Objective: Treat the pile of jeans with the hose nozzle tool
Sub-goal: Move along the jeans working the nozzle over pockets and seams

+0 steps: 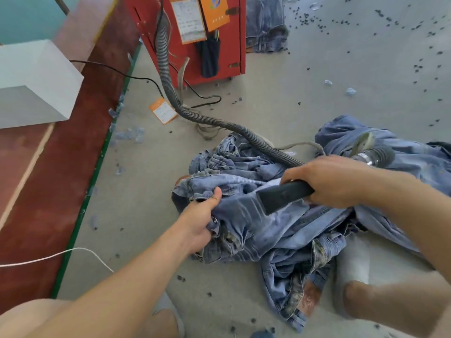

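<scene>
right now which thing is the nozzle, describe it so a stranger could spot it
Start at the red machine at the top and follow the grey ribbed hose down across the floor to the jeans. The nozzle is the flat black wedge the right hand grips, its wide mouth on the denim. It is smooth, unlike the hose.

I saw a red metal cabinet [219, 40] standing on the grey floor [317, 89], with an orange card [214, 11] and a paler printed sheet [189, 19] fixed to its front. Another orange tag [163, 110] lay flat on the floor near its base. A thin black cable [136, 78] ran from the left wall toward the cabinet. A white box [34, 81] sat on the dark red ledge [73, 147] at left. Small dark scraps [314, 19] were scattered across the floor, and a white cord [73, 251] crossed the ledge's green edge.
</scene>
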Motion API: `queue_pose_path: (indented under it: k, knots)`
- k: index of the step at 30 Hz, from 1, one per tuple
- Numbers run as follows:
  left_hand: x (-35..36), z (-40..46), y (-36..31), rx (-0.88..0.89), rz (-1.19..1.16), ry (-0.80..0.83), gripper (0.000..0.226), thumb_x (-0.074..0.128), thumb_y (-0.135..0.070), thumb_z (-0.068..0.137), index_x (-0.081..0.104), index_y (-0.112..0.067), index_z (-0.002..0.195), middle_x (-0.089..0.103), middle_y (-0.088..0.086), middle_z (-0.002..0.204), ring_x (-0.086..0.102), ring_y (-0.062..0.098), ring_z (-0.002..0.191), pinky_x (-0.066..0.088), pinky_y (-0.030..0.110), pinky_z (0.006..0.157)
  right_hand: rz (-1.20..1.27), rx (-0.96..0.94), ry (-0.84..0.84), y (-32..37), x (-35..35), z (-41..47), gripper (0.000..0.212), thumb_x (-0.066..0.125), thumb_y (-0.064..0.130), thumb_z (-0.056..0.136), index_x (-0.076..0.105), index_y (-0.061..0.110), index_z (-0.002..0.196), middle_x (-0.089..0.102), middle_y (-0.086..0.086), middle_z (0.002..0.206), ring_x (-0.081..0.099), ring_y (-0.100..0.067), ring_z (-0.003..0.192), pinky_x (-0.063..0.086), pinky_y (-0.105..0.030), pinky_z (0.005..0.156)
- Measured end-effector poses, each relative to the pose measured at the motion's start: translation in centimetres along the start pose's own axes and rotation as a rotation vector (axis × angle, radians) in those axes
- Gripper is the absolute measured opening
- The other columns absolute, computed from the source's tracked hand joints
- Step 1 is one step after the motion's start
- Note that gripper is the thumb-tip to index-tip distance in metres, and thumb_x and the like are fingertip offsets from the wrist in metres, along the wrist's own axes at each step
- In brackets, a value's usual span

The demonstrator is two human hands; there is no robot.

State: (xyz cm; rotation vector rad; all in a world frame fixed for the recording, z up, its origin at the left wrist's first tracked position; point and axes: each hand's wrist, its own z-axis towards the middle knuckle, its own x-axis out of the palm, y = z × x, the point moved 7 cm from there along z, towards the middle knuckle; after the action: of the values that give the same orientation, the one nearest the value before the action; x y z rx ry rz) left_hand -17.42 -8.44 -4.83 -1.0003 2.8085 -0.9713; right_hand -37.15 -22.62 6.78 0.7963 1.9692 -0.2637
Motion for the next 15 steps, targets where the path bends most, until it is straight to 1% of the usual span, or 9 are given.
queue_pose_path:
  k: [2,4,5,6,8,10,12,13,15]
  knots:
    - [0.9,-0.2,-1.0,0.072,-0.124,0.087,0.033,0.064,-0.034,0.099,0.073,-0.007,0.116,0.075,0.017,0.118,0.073,0.031,0.103,0.057,0.04,0.086,0.099,0.043,-0.078,-1.1,-1.6,0.0,0.042,0.067,0.021,0.088,0.054,0.049,0.117,0.063,0.018,0.091,0.058,-0.006,0.082,0.053,-0.036,0.074]
    - [2.0,-0.7,-1.5,0.103,-0.177,0.177,0.039,0.06,-0.034,0.099,0.07,-0.004,0.123,0.073,0.018,0.124,0.072,0.033,0.111,0.061,0.042,0.081,0.156,0.089,-0.16,-2.1,-3.0,0.2,0.042,0.067,0.019,0.089,0.056,0.047,0.117,0.063,0.016,0.087,0.06,-0.009,0.08,0.053,-0.038,0.071]
    - [2.6,-0.9,-1.7,0.115,-0.18,0.214,0.042,0.059,-0.033,0.1,0.067,-0.003,0.128,0.072,0.018,0.127,0.071,0.033,0.114,0.061,0.042,0.082,0.162,0.11,-0.195,-2.3,-3.5,0.3,0.041,0.066,0.018,0.089,0.056,0.046,0.118,0.062,0.015,0.085,0.061,-0.013,0.08,0.051,-0.038,0.068]
    - [3.1,-1.2,-1.8,0.125,-0.174,0.246,0.043,0.058,-0.03,0.101,0.064,-0.002,0.132,0.07,0.018,0.13,0.069,0.033,0.118,0.061,0.043,0.086,0.16,0.126,-0.223,-2.3,-3.9,0.5,0.04,0.065,0.018,0.09,0.057,0.044,0.119,0.061,0.015,0.083,0.061,-0.017,0.081,0.049,-0.038,0.066]
    - [3.8,-1.5,-2.0,0.148,-0.137,0.295,0.041,0.058,-0.018,0.1,0.06,-0.002,0.138,0.067,0.019,0.134,0.065,0.035,0.124,0.057,0.047,0.097,0.144,0.132,-0.24,-1.4,-4.0,0.8,0.038,0.061,0.014,0.092,0.058,0.04,0.119,0.063,0.01,0.088,0.062,-0.021,0.084,0.052,-0.041,0.07]
    - [3.8,-1.7,-2.3,0.174,-0.078,0.301,0.038,0.054,0.0,0.099,0.06,0.003,0.136,0.066,0.024,0.133,0.065,0.039,0.123,0.055,0.05,0.102,0.109,0.098,-0.206,0.1,-3.5,0.9,0.038,0.058,0.011,0.092,0.057,0.04,0.116,0.065,0.007,0.095,0.063,-0.023,0.086,0.055,-0.045,0.077]
    - [3.0,-1.6,-2.4,0.178,-0.024,0.243,0.036,0.05,0.014,0.096,0.063,0.007,0.129,0.065,0.031,0.131,0.066,0.045,0.118,0.057,0.05,0.097,0.071,0.034,-0.158,1.2,-3.1,0.7,0.04,0.059,0.012,0.09,0.057,0.042,0.115,0.065,0.008,0.099,0.063,-0.023,0.092,0.054,-0.047,0.083]
    - [2.5,-1.5,-2.4,0.17,-0.003,0.209,0.035,0.048,0.017,0.096,0.064,0.008,0.126,0.063,0.034,0.131,0.066,0.046,0.113,0.056,0.047,0.094,0.074,0.003,-0.135,1.6,-3.0,0.5,0.041,0.061,0.013,0.089,0.057,0.044,0.116,0.065,0.01,0.099,0.063,-0.022,0.094,0.053,-0.047,0.085]
    - [2.0,-1.5,-2.4,0.157,0.02,0.192,0.036,0.047,0.019,0.096,0.062,0.012,0.128,0.059,0.038,0.134,0.061,0.045,0.109,0.048,0.043,0.093,0.134,-0.03,-0.115,1.7,-3.2,0.0,0.042,0.066,0.016,0.088,0.058,0.046,0.117,0.066,0.013,0.099,0.063,-0.019,0.094,0.053,-0.046,0.085]
